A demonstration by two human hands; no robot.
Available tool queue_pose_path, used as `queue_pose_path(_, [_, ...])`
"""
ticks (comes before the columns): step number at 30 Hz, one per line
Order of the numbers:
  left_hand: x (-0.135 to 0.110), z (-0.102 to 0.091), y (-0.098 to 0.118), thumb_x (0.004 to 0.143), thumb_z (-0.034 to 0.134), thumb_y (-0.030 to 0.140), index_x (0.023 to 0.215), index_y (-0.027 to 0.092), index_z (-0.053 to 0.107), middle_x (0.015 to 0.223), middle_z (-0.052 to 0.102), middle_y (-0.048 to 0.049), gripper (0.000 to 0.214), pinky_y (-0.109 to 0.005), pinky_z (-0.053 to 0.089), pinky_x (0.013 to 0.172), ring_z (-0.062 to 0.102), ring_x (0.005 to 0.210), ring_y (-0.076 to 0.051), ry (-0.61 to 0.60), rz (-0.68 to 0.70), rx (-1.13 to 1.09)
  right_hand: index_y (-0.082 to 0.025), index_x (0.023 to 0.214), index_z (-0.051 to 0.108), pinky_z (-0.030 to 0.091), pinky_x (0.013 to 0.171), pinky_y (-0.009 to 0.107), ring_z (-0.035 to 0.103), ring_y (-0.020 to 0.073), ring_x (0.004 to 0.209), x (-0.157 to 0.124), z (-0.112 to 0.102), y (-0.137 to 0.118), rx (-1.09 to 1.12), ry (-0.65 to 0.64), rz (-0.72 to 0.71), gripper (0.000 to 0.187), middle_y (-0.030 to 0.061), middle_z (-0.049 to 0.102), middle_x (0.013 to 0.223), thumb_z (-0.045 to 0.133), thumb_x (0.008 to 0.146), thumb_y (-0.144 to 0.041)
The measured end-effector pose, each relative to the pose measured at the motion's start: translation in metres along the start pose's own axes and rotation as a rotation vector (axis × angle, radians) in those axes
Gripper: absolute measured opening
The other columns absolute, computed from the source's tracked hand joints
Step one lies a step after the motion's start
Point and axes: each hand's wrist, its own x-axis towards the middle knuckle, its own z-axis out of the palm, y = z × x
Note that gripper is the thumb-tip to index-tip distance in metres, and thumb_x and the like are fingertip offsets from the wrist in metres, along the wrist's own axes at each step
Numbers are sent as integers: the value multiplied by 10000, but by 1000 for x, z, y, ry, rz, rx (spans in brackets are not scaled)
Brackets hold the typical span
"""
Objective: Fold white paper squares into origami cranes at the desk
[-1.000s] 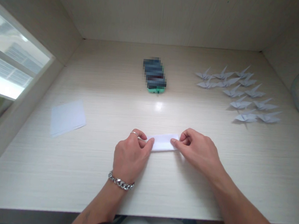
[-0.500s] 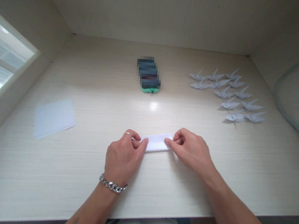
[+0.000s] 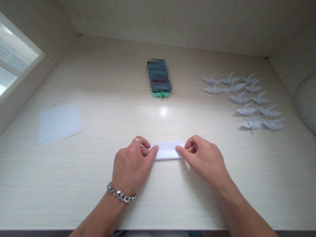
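A white sheet of paper (image 3: 167, 151), folded into a narrow strip, lies between my two hands near the front of the table. My left hand (image 3: 135, 164), with a ring and a chain bracelet, grips the strip's left end, its thumb on top. At the right end, my right hand (image 3: 203, 157) pinches the paper between thumb and curled fingers. The fingertips under the paper are partly hidden.
Several folded paper cranes (image 3: 245, 110) stand in rows at the back right. White paper sheets (image 3: 60, 123) lie at the left. A pixelated phone in a green case (image 3: 160, 94) is at the back middle. A grey cable (image 3: 299, 112) runs along the right wall.
The view has shifted slightly, so everything sits a little further right. Both hands keep their hold on the folded paper, with no clear movement of their own.
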Motion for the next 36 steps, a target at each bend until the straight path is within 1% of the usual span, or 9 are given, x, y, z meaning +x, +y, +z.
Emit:
queue_pose_path(8, [-1,-1,1,800,588,426,779,228,577,587,695,29,199,-307,416,602,675,639,-210,-10,-13,-11,-246,695,591,323,554,278,573,169,615,-1,1,3,-9,10,-19,220,-36,664,652,627,732,-460])
queue_pose_path(15, [-1,-1,0,810,575,416,783,225,576,591,695,26,193,-299,409,593,661,613,-202,1,9,-9,-241,691,594,309,542,272,571,166,602,-1,2,3,-5,23,-31,217,-29,662,645,634,728,-451])
queue_pose_path(19, [-2,2,-1,826,557,410,829,243,624,592,686,36,180,-285,394,579,642,589,-187,23,54,20,-233,687,599,295,530,271,562,165,587,0,2,2,-7,29,-30,218,-14,662,646,632,723,-445])
queue_pose_path(24, [-3,4,-2,842,531,429,855,279,694,619,691,24,223,-288,391,582,636,593,-195,45,101,78,-233,681,598,282,532,265,561,161,603,0,-1,-1,-26,8,-18,205,-11,659,654,627,729,-430])
queue_pose_path(30, [-2,4,0,840,524,472,862,284,698,622,688,23,257,-293,394,591,642,604,-204,38,126,123,-236,686,598,273,528,265,548,150,606,1,-2,-4,-22,-1,-13,190,-21,660,666,619,742,-417])
queue_pose_path(36, [-2,4,1,824,546,493,860,281,695,624,692,21,262,-297,397,595,653,629,-215,49,118,124,-234,679,610,270,519,272,536,154,585,1,0,-1,-25,38,-43,220,-15,655,647,621,740,-445])
